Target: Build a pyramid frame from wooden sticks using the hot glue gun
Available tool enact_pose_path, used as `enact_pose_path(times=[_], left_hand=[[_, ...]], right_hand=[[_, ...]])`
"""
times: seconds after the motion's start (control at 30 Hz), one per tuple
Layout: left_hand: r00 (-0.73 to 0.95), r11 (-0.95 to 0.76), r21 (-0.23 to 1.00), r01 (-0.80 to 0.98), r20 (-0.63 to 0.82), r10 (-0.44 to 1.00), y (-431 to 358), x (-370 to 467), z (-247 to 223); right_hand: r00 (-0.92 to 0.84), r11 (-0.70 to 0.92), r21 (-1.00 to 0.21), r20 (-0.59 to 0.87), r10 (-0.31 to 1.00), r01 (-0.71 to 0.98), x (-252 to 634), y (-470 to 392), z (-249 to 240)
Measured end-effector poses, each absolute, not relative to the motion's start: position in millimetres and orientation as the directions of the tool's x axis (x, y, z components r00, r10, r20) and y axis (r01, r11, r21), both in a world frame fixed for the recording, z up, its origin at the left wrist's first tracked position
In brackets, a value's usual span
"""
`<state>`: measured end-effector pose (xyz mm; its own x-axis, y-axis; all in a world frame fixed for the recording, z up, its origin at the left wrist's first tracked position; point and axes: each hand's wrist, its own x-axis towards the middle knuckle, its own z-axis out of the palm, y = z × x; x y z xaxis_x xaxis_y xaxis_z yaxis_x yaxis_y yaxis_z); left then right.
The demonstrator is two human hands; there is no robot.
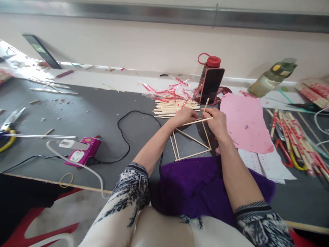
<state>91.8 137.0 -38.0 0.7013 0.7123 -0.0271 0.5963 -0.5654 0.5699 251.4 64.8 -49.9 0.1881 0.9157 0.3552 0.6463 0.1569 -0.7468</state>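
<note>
A frame of thin wooden sticks (193,156), with a diagonal stick across it, lies on the grey table just in front of me. My left hand (185,116) is closed at the frame's far side, its fingertips partly hidden. Close beside it, my right hand (217,120) is closed on a wooden stick (206,104) that points up from its fingers. Another light stick (196,121) spans the gap below both hands. Behind them lies a pile of loose wooden sticks (164,109), with torn red-and-clear wrappers (174,92) on top.
A phone (212,85) leans on a red-capped bottle (214,61). At right are a pink sheet (246,123), papers (272,166), red-handled scissors (282,154) and wrapped sticks (298,140). A purple cloth (190,178) covers the near edge. Leftward sit a magenta box (86,147) and a black cable (119,128).
</note>
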Motion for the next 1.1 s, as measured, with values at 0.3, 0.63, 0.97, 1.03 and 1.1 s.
enact_pose_path(times=[0.3, 0.63, 0.97, 1.03, 1.1], left_hand=[[0.714, -0.629, 0.467, 0.622, -0.01, 0.7, 135.6, 93.8, -36.0], [0.716, -0.634, 0.478, 0.608, 0.014, 0.698, 139.0, 95.8, -41.1], [0.741, -0.656, 0.447, 0.608, -0.025, 0.671, 136.8, 95.6, -36.2], [0.736, -0.657, 0.438, 0.614, -0.016, 0.677, 136.7, 94.9, -35.8], [0.728, -0.665, 0.407, 0.626, -0.001, 0.685, 136.5, 94.6, -35.6]], right_hand=[[0.208, 0.133, -0.76, 0.335, 0.919, 0.636, 252.2, 63.9, -47.9], [0.235, 0.104, -0.775, 0.313, 0.92, 0.624, 254.2, 64.0, -47.7], [0.216, 0.142, -0.775, 0.339, 0.916, 0.616, 252.9, 64.6, -49.2], [0.226, 0.15, -0.782, 0.349, 0.909, 0.605, 252.8, 65.4, -51.0], [0.238, 0.163, -0.793, 0.361, 0.902, 0.587, 253.3, 66.3, -53.8]])
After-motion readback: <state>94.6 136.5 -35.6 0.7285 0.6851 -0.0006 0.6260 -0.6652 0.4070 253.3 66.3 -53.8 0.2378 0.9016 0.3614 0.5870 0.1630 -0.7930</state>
